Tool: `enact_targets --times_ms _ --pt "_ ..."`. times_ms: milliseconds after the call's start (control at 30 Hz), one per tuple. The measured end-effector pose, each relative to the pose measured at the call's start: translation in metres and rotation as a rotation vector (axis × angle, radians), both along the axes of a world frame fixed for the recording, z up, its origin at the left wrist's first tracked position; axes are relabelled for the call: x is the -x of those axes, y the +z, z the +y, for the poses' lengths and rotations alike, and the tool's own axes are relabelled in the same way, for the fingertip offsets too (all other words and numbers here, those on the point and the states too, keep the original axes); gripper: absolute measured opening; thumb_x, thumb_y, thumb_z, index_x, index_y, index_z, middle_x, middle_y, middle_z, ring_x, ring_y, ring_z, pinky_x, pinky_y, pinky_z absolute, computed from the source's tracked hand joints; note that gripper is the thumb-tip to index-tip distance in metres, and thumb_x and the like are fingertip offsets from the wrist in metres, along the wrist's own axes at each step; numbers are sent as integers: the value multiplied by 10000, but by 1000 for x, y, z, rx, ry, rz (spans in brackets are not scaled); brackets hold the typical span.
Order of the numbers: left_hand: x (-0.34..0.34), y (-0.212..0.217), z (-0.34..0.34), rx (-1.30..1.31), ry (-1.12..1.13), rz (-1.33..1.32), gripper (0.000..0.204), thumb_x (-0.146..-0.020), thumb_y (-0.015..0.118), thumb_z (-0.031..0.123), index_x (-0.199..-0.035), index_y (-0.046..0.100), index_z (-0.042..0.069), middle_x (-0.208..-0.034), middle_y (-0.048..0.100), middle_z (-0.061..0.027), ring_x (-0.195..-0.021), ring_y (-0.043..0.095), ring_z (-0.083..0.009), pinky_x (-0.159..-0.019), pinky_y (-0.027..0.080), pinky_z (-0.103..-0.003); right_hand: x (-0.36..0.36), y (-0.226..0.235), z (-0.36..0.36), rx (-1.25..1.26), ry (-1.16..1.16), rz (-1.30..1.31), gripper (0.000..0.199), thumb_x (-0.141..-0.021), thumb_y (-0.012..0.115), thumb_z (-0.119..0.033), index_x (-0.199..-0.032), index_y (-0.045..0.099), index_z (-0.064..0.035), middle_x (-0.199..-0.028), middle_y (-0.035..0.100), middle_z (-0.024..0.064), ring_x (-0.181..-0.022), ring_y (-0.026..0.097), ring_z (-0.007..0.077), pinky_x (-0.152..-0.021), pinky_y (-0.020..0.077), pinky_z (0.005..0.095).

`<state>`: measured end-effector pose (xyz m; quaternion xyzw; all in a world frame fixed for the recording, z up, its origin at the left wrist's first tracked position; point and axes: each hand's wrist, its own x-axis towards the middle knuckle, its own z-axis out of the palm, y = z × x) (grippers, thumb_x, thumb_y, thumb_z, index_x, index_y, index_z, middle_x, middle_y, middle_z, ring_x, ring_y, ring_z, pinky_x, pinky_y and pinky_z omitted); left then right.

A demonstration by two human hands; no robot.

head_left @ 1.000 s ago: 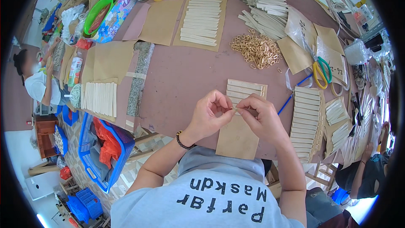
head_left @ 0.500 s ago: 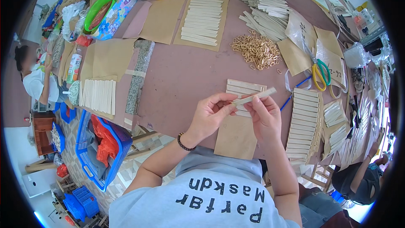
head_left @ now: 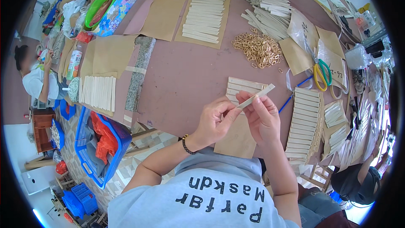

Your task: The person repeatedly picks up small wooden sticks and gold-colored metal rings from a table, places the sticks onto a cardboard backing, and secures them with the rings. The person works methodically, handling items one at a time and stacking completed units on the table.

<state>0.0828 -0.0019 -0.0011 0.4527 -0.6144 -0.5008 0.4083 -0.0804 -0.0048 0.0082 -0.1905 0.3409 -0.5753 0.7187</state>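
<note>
- The left hand (head_left: 217, 120) pinches the near end of a pale, narrow strip (head_left: 265, 90) between thumb and fingers.
- The right hand (head_left: 263, 120) grips the same strip farther along, thumb on top; its free end sticks out past these fingers, slanting away to the right.
- The strip is held up in the air between the two hands, above the bench (head_left: 181, 80).
- A dark beaded bracelet (head_left: 188, 144) circles the wrist just behind the left hand.
- Directly below the hands lies a brown card (head_left: 235, 139), its near part bare; pale strips (head_left: 244, 85) lie across its far part, partly hidden by the fingers.
- Just right of the hands, a blue rod (head_left: 285, 103) lies at a slant, and beside it a card covered with a column of strips (head_left: 303, 116).
- Beyond the hands, slightly right, sits a heap of gold-coloured oval rings (head_left: 258, 50), with a loose pile of strips (head_left: 270, 6) farther off.
- Scissors (head_left: 322, 76) with yellow and green handles lie farther right.
- Ahead and to the left of the hands, another brown card (head_left: 179, 33) bears a row of strips (head_left: 204, 17).
- Well left of the hands are a mottled grey slab (head_left: 141, 71) and an upright-laid row of strips (head_left: 98, 93).
- Lower left, off the bench, a blue basket (head_left: 122, 143) holds a red plastic bag (head_left: 103, 139).
</note>
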Motion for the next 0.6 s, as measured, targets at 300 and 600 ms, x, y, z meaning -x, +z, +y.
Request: enact_targets --times_ms 300,600 --pt "-20 -15 38 454 -93 -486 351 -802 733 194 -1080 641 1 -1108 612 -147 -1026 573 -316 -872 454 -413 38 8 -12 28 420 728 144 -931 615 -104 -1005 660 11 -798 666 44 -739 635 109 -675 508 252" --pt "-23 -31 66 497 -57 -652 404 -764 732 173 -1098 618 -24 -1214 577 -173 -1128 537 -329 -938 431 -448 22 -5 -20 8 802 998 146 -927 607 -108 -926 639 34 -703 603 24 -601 573 78 -552 465 231"
